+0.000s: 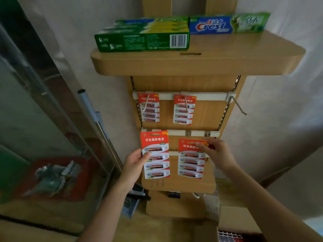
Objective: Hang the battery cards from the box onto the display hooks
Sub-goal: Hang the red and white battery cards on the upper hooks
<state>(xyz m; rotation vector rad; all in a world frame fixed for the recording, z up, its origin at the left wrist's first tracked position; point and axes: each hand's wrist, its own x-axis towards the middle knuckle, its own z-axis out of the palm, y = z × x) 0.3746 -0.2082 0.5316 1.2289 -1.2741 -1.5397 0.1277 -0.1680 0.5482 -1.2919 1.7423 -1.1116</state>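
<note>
Two red battery cards hang on the upper rail's hooks, one at the left (150,107) and one in the middle (184,110). That rail's right hook (239,105) is bare. My left hand (136,160) grips a third battery card (155,154) by its left edge, its top up against the lower rail (180,132). My right hand (215,151) pinches the top right corner of a fourth battery card (191,158) just below the lower rail's hooks (188,133). The cardboard box (234,224) stands at the bottom right, with red packs inside.
A wooden shelf (197,62) above the rails carries toothpaste boxes (143,35). A lower wooden ledge (178,186) juts out under the cards. A metal-framed glass cabinet (43,119) stands to the left, and a white wall lies to the right.
</note>
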